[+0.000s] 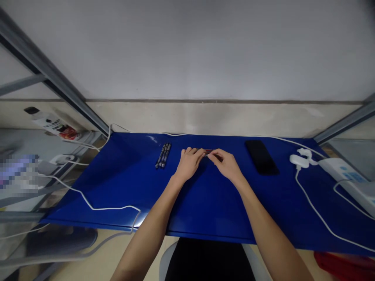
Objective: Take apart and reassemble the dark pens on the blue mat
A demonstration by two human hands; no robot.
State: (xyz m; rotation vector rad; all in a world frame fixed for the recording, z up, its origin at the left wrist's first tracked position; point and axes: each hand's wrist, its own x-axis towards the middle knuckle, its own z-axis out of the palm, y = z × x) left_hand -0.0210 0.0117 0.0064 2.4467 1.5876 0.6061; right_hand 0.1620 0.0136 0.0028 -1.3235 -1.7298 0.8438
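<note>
Between my hands, a slim pen (208, 150) with a dark red stripe lies crosswise at the desk's back half. My left hand (190, 160) bends its fingers over the left end, which they hide. At the other end, my right hand (225, 160) pinches the pen between thumb and fingers. A thin pale strip shows just below the red part; I cannot tell whether it belongs to a second pen. Left of my hands, three dark pens (163, 155) with clear parts lie side by side, apart from both hands.
The blue desk (140, 183) stands against a wall. A black phone (261, 157) lies to the right. Beyond it are a white charger (299, 160) and a white power strip (345, 175) with cables. A white cable (108, 208) crosses the left front edge. A bottle (55, 123) stands far left.
</note>
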